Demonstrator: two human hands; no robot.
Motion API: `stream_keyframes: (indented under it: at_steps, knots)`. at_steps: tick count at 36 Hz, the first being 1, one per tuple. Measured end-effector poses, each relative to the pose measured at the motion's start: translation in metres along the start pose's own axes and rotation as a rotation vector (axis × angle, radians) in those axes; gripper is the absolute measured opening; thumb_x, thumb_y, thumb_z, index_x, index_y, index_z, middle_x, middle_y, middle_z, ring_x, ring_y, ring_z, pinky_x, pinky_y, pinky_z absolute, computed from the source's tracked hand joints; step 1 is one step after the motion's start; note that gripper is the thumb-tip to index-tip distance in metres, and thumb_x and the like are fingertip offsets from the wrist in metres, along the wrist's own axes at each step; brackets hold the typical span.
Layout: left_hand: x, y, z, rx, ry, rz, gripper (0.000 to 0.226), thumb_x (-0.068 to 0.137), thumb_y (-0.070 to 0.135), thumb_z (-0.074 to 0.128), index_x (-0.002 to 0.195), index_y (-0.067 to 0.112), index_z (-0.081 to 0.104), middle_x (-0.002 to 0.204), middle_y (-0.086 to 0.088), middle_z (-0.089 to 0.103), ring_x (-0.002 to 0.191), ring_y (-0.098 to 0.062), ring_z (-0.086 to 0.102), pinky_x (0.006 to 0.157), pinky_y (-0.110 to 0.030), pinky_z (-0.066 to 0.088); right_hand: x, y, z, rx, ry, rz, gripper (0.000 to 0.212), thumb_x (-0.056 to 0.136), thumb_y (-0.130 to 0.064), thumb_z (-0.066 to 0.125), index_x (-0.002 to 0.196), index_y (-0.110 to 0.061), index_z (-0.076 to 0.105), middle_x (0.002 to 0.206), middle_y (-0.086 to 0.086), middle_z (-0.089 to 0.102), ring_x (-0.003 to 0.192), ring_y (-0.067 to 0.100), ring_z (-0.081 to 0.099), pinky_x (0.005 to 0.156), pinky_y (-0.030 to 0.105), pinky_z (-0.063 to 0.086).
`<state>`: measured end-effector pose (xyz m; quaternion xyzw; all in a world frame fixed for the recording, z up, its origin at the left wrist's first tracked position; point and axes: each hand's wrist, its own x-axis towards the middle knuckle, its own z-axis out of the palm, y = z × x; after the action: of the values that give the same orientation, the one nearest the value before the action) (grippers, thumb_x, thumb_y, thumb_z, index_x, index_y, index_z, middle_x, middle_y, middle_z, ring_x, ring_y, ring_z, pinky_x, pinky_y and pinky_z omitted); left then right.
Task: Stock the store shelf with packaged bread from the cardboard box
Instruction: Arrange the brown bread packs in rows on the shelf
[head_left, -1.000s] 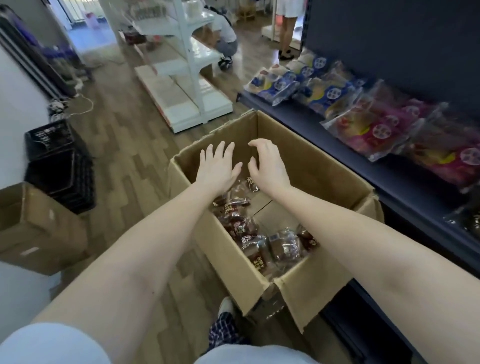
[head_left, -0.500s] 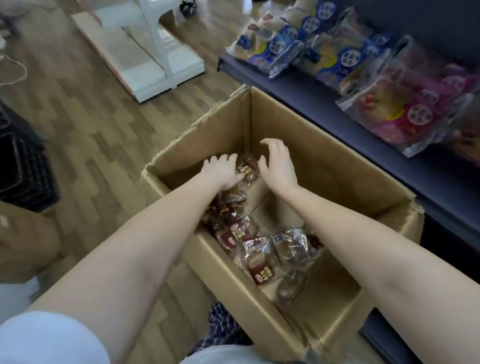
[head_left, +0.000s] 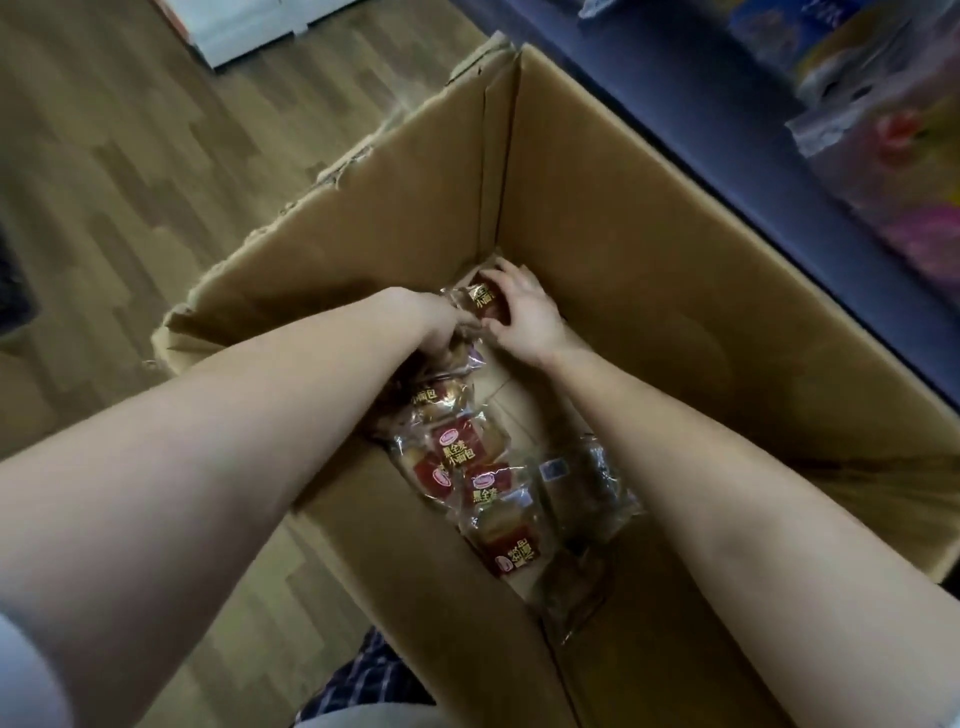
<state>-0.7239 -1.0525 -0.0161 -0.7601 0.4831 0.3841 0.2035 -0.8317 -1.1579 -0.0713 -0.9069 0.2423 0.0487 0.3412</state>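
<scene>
Head view: both hands deep in the box's far corner

From my end, the head camera looks straight down into a tall cardboard box of plain brown corrugated board, with a ragged, torn top edge on its far left wall. My right hand is in the far corner, fingers curled over a small bread packet and thumb tucked under its near edge. The packet is a glossy clear wrapper with a red label and gold lettering. My left hand is just beside it, knuckles up and fingers bent down into crinkled film. I cannot tell whether it has hold of anything. The loose packets lie in a shiny, overlapping heap along the left side of the box bottom, square brown buns showing through the film. A dark blue shelf runs beside the box on the right, carrying bright bagged goods, blurred. Wood-grain plank floor lies to the left.
</scene>
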Motion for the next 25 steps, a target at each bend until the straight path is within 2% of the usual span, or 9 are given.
stream_keyframes:
  at_steps: [2,5,9,13,17,20,25]
  knots:
    - [0.008,-0.003,0.004,-0.047,-0.011,0.022,0.076,0.087,0.03,0.066,0.149,0.038,0.022,0.15,-0.007,0.031,0.127,-0.029,0.043,0.097,-0.037,0.04,0.001,0.006,0.003,0.014,-0.067,0.047,0.07,0.085,-0.018,0.062,0.147,-0.025,0.03,0.158,-0.005,0.017,0.146,0.025,0.01,0.117,0.05,0.017]
    - [0.015,-0.005,0.006,-0.13,0.002,0.03,0.075,0.083,0.026,0.071,0.144,0.028,0.028,0.144,-0.008,0.037,0.12,-0.029,0.048,0.088,-0.033,0.039,-0.002,0.011,0.009,-0.002,-0.066,0.07,0.073,0.082,-0.016,0.06,0.146,-0.029,0.028,0.157,-0.011,0.014,0.145,0.022,0.009,0.115,0.053,0.016]
    - [0.019,-0.004,0.005,-0.18,0.006,-0.011,0.093,0.07,0.033,0.082,0.138,0.011,0.022,0.139,-0.012,0.043,0.12,-0.03,0.049,0.1,-0.038,0.043,-0.004,0.009,0.013,-0.082,-0.012,0.098,0.068,0.078,-0.021,0.064,0.139,-0.031,0.036,0.154,-0.009,0.018,0.141,0.026,0.018,0.111,0.053,0.023]
    - [0.02,-0.003,0.007,-0.133,-0.021,-0.025,0.107,0.06,0.042,0.087,0.137,0.01,0.02,0.142,-0.015,0.038,0.127,-0.034,0.043,0.105,-0.043,0.039,-0.003,0.006,0.016,-0.17,0.038,0.115,0.059,0.077,-0.026,0.068,0.131,-0.026,0.043,0.152,-0.001,0.02,0.132,0.031,0.028,0.104,0.05,0.033]
    - [0.018,-0.003,0.007,-0.067,-0.089,-0.06,0.12,0.058,0.048,0.086,0.147,0.008,0.016,0.146,-0.016,0.031,0.131,-0.034,0.039,0.106,-0.043,0.04,-0.004,0.007,0.02,-0.231,0.068,0.117,0.053,0.077,-0.031,0.071,0.122,-0.023,0.044,0.157,-0.003,0.009,0.13,0.032,0.03,0.097,0.047,0.035]
    - [0.017,-0.003,0.006,-0.048,-0.129,-0.067,0.106,0.056,0.054,0.084,0.142,0.009,0.039,0.138,-0.013,0.042,0.122,-0.032,0.048,0.101,-0.042,0.045,-0.004,0.004,0.018,-0.259,0.039,0.137,0.054,0.076,-0.03,0.074,0.12,-0.022,0.044,0.157,-0.008,0.007,0.129,0.034,0.031,0.095,0.047,0.035]
    - [0.011,0.002,0.002,-0.09,-0.117,-0.049,0.098,0.059,0.049,0.085,0.139,0.009,0.043,0.136,-0.013,0.048,0.119,-0.032,0.051,0.099,-0.036,0.045,-0.007,-0.003,0.016,-0.33,0.052,0.183,0.063,0.076,-0.032,0.075,0.127,-0.016,0.042,0.159,-0.006,-0.001,0.122,0.04,0.038,0.095,0.048,0.039]
